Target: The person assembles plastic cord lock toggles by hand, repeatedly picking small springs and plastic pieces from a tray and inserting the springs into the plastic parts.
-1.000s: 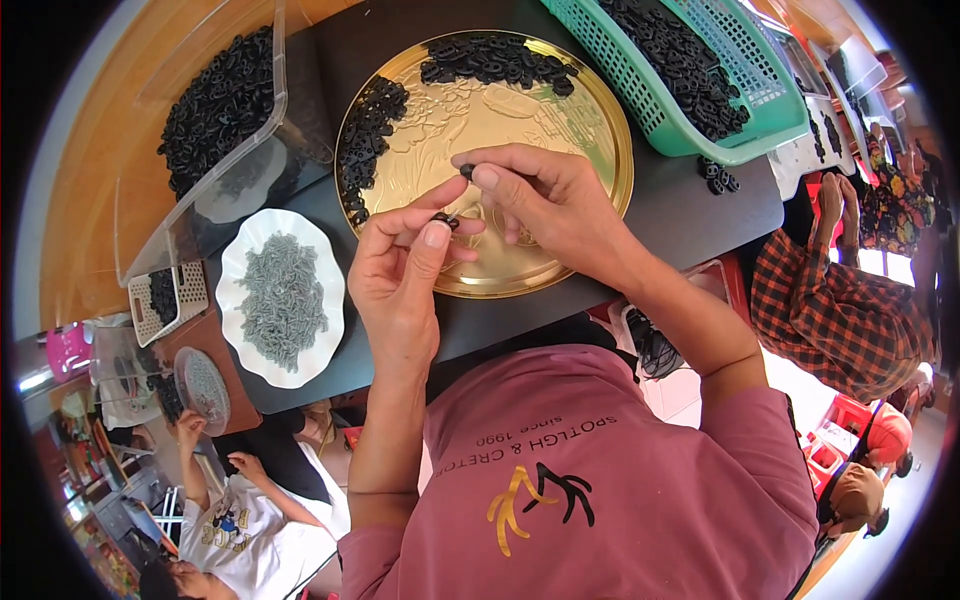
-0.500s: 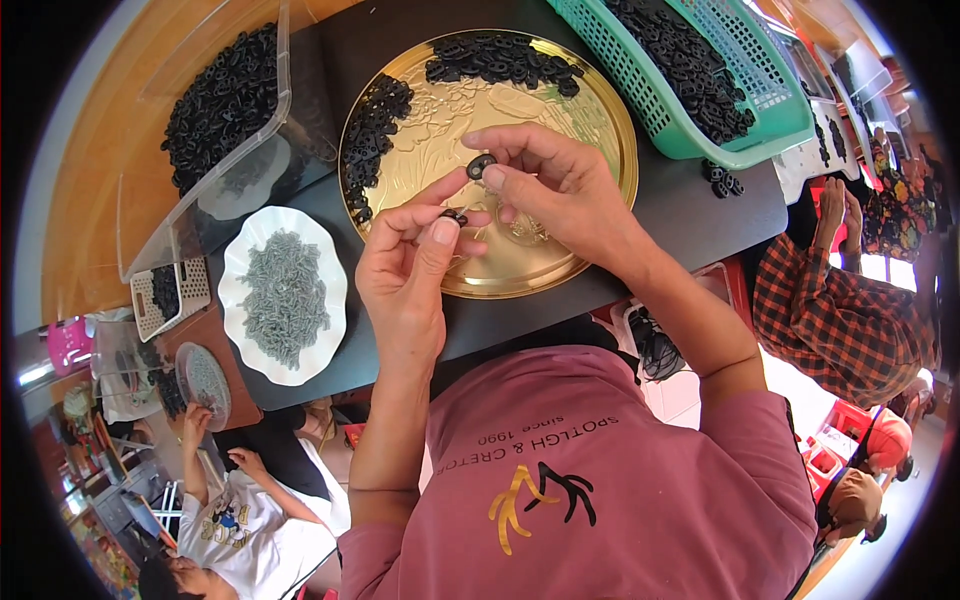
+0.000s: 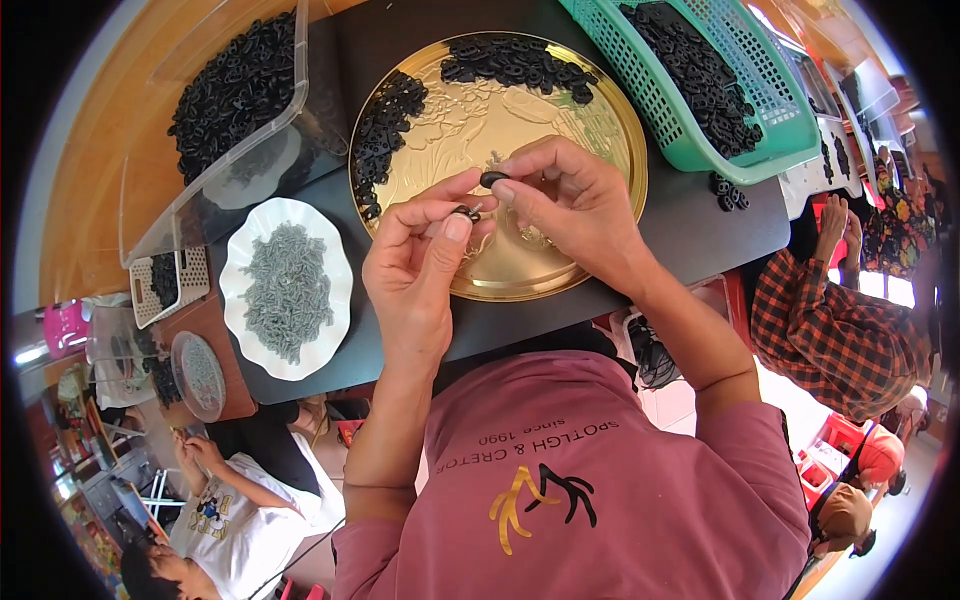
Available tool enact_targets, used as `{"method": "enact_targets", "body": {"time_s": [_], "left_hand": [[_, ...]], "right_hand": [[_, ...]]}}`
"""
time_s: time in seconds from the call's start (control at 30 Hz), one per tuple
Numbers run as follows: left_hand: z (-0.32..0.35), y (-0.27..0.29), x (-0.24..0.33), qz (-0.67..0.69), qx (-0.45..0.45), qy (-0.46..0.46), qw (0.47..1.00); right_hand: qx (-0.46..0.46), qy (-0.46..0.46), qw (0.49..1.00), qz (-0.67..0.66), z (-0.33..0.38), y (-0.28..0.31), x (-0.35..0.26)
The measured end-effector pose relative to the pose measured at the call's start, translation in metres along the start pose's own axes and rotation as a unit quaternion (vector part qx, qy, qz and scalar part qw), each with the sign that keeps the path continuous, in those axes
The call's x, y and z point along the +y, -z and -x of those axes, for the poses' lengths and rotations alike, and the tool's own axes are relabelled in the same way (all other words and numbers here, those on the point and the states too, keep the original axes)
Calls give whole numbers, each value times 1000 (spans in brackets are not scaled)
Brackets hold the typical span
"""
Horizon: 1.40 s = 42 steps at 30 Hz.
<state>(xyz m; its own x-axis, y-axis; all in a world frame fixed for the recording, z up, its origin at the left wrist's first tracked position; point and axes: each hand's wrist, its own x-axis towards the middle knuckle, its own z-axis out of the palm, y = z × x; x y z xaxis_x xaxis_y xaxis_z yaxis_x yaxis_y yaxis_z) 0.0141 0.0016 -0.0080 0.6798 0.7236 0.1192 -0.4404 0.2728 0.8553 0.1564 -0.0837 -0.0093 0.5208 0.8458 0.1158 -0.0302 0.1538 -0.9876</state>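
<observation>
My left hand pinches a small dark piece with a metal bit between thumb and fingers, over a round gold tray. My right hand holds a small black oval part at its fingertips, just right of and above the left hand's piece. The two parts are close together but apart. Heaps of black parts lie along the tray's far and left rim.
A clear plastic bin with black parts stands at the left. A white scalloped plate holds grey metal bits. A green basket with black parts sits at the right. Other people sit at the lower left and at the right.
My right hand has lifted slightly with the black part at its fingertips, and my left hand has shifted a little to the right. The two pieces stay close.
</observation>
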Motion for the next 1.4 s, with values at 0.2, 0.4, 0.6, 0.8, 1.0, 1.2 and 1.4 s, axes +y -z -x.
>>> {"method": "enact_targets", "body": {"time_s": [0.2,0.4,0.6,0.8,1.0,1.2,1.4], "left_hand": [[-2,-2,2,32,20,37,999],[-1,-1,1,13,43,67,997],[-4,1,-1,14,46,74,996],[-3,-3,-1,0,58,84,995],[-4,-2,-2,3,59,82,995],[-3,-4,-2,11,64,86,994],[-2,-3,-5,18,68,74,995]], "right_hand": [[-29,-79,994,-67,-2,0,-17],[3,-99,992,-78,0,-6,-21],[1,-72,995,-62,3,-10,-21],[12,-60,998,-35,4,-13,-21],[16,-30,999,22,7,-17,-18],[14,-42,999,20,5,-20,-21],[17,-45,999,6,4,-22,-23]]}}
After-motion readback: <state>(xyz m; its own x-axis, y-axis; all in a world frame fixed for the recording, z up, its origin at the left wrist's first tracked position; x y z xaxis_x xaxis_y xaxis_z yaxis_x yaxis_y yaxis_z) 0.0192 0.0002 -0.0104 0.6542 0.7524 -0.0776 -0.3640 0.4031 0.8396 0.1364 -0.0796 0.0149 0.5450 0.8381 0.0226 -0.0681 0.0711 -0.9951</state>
